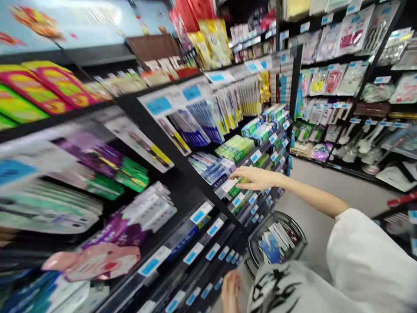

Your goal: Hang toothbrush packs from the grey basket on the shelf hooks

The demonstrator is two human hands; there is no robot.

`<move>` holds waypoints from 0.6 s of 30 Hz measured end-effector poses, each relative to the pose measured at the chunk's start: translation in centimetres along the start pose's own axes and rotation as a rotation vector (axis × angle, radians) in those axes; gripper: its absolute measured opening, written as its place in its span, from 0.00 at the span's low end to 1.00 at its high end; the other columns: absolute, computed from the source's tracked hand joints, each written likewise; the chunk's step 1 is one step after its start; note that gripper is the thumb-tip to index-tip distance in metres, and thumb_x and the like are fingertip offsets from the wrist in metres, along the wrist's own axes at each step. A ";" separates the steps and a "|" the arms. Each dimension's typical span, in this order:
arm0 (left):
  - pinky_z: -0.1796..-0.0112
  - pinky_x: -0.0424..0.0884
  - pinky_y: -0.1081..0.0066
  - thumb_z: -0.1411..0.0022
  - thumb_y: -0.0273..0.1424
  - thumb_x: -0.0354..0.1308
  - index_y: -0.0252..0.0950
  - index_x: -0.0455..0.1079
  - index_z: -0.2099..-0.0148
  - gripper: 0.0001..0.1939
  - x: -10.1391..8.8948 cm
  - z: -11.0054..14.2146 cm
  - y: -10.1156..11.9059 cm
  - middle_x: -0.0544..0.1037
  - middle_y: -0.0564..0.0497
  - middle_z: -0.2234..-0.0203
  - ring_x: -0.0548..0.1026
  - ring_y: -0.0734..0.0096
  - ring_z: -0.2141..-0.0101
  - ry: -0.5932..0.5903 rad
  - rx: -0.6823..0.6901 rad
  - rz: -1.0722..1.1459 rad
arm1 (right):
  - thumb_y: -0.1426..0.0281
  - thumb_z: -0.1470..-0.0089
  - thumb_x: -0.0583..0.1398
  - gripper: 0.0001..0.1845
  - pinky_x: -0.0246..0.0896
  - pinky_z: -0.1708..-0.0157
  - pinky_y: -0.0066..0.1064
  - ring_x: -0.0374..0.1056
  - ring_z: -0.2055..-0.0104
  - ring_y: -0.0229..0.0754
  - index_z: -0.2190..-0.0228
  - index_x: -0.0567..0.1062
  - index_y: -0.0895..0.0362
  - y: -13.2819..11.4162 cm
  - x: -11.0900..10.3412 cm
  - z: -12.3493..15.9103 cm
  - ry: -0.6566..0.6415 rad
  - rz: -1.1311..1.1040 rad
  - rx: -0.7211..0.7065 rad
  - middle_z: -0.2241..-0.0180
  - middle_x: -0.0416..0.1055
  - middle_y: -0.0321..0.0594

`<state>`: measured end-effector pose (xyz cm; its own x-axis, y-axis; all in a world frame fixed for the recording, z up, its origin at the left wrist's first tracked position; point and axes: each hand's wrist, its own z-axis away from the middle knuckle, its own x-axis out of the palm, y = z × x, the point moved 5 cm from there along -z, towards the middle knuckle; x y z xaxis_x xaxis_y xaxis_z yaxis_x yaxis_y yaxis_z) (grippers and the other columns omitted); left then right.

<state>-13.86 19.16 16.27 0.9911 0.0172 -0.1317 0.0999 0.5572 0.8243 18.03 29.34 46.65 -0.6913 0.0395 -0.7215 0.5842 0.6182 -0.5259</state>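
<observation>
My right hand (256,177) reaches out over the shelf edge with its fingers stretched. The fingertips are at a white and green box (230,186); whether they touch it I cannot tell. Beside it lie stacked blue and white toothpaste-like boxes (211,167) and light green boxes (235,148). My left hand (231,284) is low at the bottom, its fingers curled; what they hold, if anything, is hidden. Near it a black shopping basket (301,237) contains several flat packs (282,234) and a blue package (270,248).
Toothbrush packs (192,124) hang above the boxes. Blurred packages (130,221) fill the near left shelf, and a pink animal-shaped pack (97,261) juts from it. Price tags line the shelf edges (200,213). Across the grey floor (312,178) stands another stocked rack (345,130).
</observation>
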 end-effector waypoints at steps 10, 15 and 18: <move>0.67 0.69 0.70 0.51 0.47 0.67 0.33 0.71 0.57 0.26 7.4 1.3 -3.3 0.80 0.45 0.66 0.77 0.67 0.69 -0.261 0.041 0.068 | 0.66 0.55 0.67 0.10 0.63 0.75 0.29 0.72 0.74 0.40 0.67 0.76 0.54 6.0 18.1 32.3 0.741 -0.952 1.449 0.72 0.78 0.38; 0.67 0.68 0.70 0.47 0.44 0.65 0.33 0.70 0.57 0.22 11.1 3.3 -4.0 0.80 0.44 0.65 0.76 0.67 0.69 -0.303 0.025 0.014 | 0.66 0.58 0.67 0.12 0.64 0.76 0.31 0.73 0.74 0.41 0.67 0.77 0.53 3.9 21.0 40.4 0.930 -1.088 1.568 0.68 0.79 0.43; 0.67 0.67 0.71 0.49 0.43 0.66 0.33 0.70 0.57 0.23 13.5 4.6 -4.5 0.80 0.45 0.65 0.76 0.68 0.69 -0.355 0.007 -0.028 | 0.67 0.59 0.67 0.13 0.65 0.76 0.30 0.71 0.74 0.40 0.67 0.77 0.53 5.4 18.9 41.7 1.134 -1.117 1.502 0.69 0.79 0.41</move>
<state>-0.51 13.04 13.33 0.9565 -0.2885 0.0443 0.1269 0.5477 0.8270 25.85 0.69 11.33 -0.4439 0.8623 0.2438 -0.7061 -0.1691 -0.6876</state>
